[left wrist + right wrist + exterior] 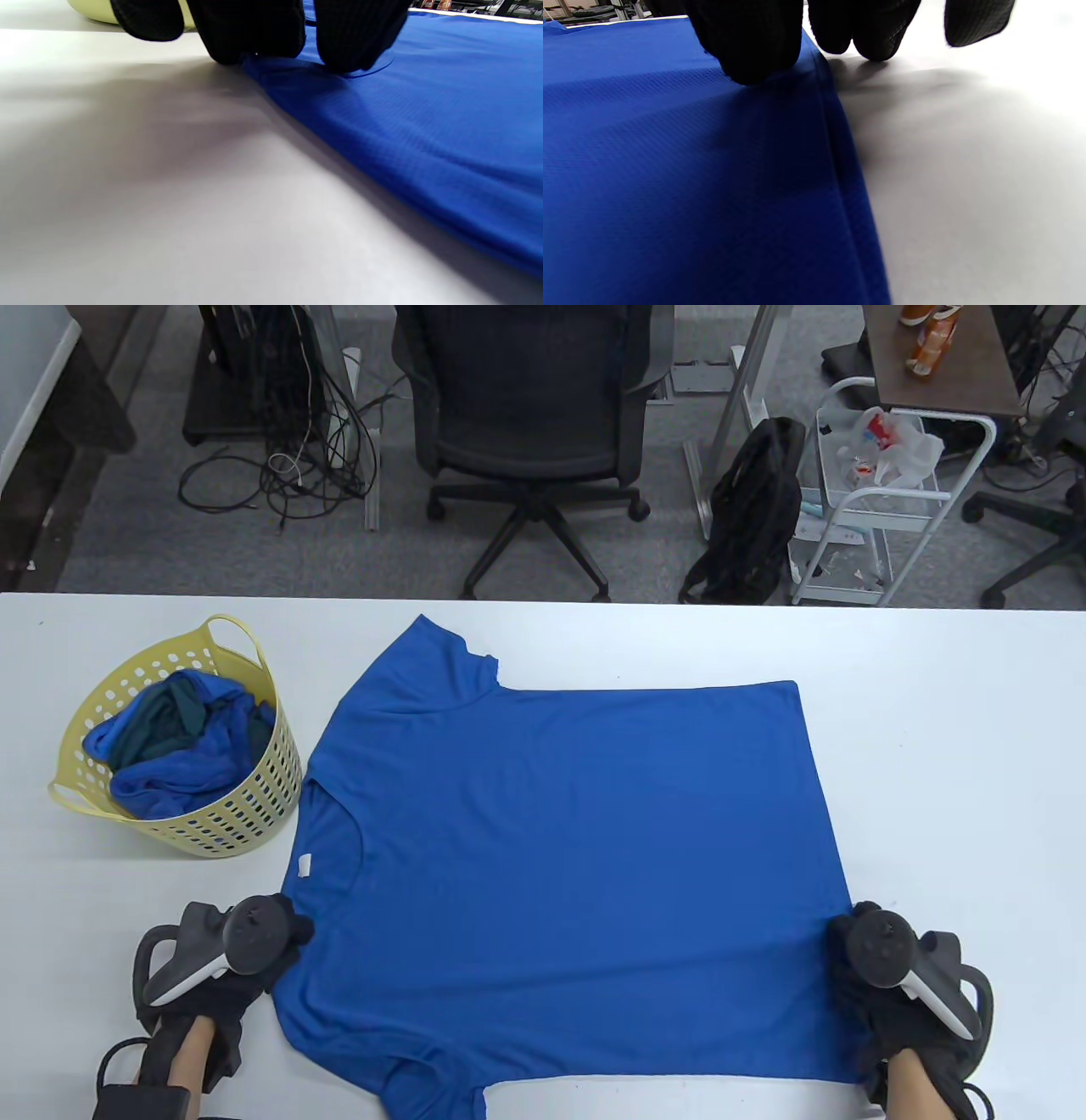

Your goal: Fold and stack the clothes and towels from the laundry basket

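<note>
A blue T-shirt [560, 848] lies spread flat on the white table [950, 746], collar to the left and hem to the right. My left hand [280, 937] is at the near shoulder beside the collar. In the left wrist view its fingertips [250, 29] pinch down on the shirt's edge [424, 127], which stands slightly off the table. My right hand [848, 933] is at the near hem corner. In the right wrist view one finger [751, 38] sits on the cloth [670, 169] while the others touch down just past the edge. Trackers hide both hands' fingers from above.
A yellow perforated laundry basket [246, 814] stands at the left of the table, holding blue and dark green clothes [178, 746]. Beyond the far table edge are an office chair [530, 415], a black backpack [755, 509] and a white cart [882, 500].
</note>
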A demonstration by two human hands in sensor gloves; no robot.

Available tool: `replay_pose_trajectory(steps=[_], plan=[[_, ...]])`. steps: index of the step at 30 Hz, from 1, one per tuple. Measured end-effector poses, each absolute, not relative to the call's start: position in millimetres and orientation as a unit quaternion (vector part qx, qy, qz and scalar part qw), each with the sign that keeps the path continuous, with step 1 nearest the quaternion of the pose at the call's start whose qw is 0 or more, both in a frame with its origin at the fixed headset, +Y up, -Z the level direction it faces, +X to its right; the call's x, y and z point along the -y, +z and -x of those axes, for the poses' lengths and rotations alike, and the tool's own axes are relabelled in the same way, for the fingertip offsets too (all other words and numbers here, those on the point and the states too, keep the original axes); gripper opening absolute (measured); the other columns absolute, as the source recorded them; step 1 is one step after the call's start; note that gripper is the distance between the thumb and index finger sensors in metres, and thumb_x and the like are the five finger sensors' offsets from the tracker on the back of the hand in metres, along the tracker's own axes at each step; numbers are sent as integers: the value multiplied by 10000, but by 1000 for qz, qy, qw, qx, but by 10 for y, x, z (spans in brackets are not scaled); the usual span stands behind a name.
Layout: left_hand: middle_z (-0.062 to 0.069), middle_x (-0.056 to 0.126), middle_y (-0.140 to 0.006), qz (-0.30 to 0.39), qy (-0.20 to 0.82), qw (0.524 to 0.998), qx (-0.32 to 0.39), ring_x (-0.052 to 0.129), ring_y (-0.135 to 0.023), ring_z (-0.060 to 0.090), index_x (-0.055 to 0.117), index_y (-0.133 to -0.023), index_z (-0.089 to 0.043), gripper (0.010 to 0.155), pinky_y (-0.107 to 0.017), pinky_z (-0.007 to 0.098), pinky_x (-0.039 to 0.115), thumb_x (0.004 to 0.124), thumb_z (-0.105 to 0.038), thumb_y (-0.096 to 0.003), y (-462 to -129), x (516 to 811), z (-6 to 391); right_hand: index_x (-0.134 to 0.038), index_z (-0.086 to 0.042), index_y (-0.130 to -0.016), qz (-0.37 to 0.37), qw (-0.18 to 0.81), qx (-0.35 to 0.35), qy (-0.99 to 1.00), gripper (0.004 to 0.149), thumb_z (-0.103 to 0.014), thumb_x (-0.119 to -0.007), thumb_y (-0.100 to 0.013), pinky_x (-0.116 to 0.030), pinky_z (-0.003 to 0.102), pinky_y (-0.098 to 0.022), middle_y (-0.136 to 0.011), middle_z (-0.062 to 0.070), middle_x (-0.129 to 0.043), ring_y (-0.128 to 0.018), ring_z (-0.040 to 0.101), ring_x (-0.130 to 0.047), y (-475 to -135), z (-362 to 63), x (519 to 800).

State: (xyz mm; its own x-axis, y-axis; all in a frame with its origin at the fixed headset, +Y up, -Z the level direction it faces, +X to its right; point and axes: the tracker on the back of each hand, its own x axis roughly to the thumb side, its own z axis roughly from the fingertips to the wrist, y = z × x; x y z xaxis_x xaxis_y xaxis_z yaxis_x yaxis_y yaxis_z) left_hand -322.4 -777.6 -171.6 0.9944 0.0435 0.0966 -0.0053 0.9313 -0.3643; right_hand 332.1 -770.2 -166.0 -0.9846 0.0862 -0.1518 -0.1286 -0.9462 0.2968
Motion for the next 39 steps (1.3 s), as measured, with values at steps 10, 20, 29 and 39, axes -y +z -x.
replay_pose_trajectory(steps=[10,20,29,39], plan=[[-8,664,-1154,157,-75,984,46,769,-1027,273,619,-1047,-441,599,-754,603,667,844,-454,-493,-1725,7832,3083,-684,-270,-1008,87,-20,-124,988,524,-293,-851,-512,-546,722,-713,-1175,119,-573,-1051,392,-650,-1632,-3310,7665],[-38,715,-1101,158,-71,984,31,813,-984,236,681,-992,-436,553,-748,595,687,858,-476,-470,-1775,7834,3111,-742,-294,-919,105,-34,-108,988,426,-288,-846,-506,-541,741,-710,-1142,52,-645,-1046,397,-669,-1652,-3327,7676],[-36,689,-1101,157,-67,985,26,786,-984,243,675,-960,-445,483,-750,598,676,820,-475,-500,-1776,7846,3116,-749,-292,-887,118,-20,-94,988,359,-279,-798,-531,-540,732,-713,-1141,72,-637,-1044,392,-664,-1658,-3363,7720],[-38,693,-1103,151,-77,985,26,789,-977,238,659,-972,-434,488,-751,593,679,801,-474,-507,-1766,7852,3102,-717,-275,-922,116,-10,-96,989,373,-265,-769,-553,-530,735,-715,-1156,96,-603,-1050,411,-641,-1667,-3363,7737]])
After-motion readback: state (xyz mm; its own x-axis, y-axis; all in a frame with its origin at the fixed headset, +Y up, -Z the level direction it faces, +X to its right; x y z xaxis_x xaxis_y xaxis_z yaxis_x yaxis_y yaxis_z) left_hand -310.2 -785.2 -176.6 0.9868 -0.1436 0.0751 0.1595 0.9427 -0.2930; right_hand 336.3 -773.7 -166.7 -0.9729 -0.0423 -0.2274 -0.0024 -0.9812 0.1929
